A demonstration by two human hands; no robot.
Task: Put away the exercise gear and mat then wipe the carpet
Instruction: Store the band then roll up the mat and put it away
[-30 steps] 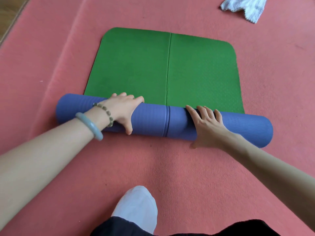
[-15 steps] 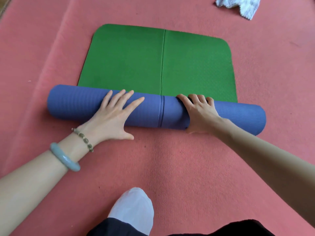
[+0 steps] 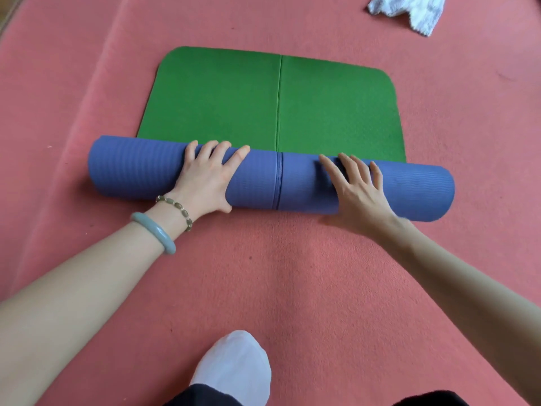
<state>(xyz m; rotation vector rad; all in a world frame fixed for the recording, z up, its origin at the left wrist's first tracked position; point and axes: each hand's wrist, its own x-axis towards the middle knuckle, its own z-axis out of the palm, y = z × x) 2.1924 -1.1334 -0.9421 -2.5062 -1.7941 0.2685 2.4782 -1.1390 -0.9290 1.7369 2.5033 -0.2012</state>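
**Mat half rolled on the carpet**

Salmon-pink carpet (image 3: pixel 292 288) fills the view; its far-left corner gives way to a strip of something paler, too cut off to name. My mat (image 3: pixel 336 106) lies across it, green face up at the far end, its near part wound into a blue roll (image 3: pixel 134 168). My left hand (image 3: pixel 205 177) is flat on the roll left of the centre seam, fingers spread, not closed round anything. My right hand (image 3: pixel 360 189), slightly blurred, lies open on the roll right of the seam. White cloth (image 3: pixel 409 10) at top right, cut by the frame edge. White sock (image 3: pixel 234 367) at bottom, partly under dark fabric
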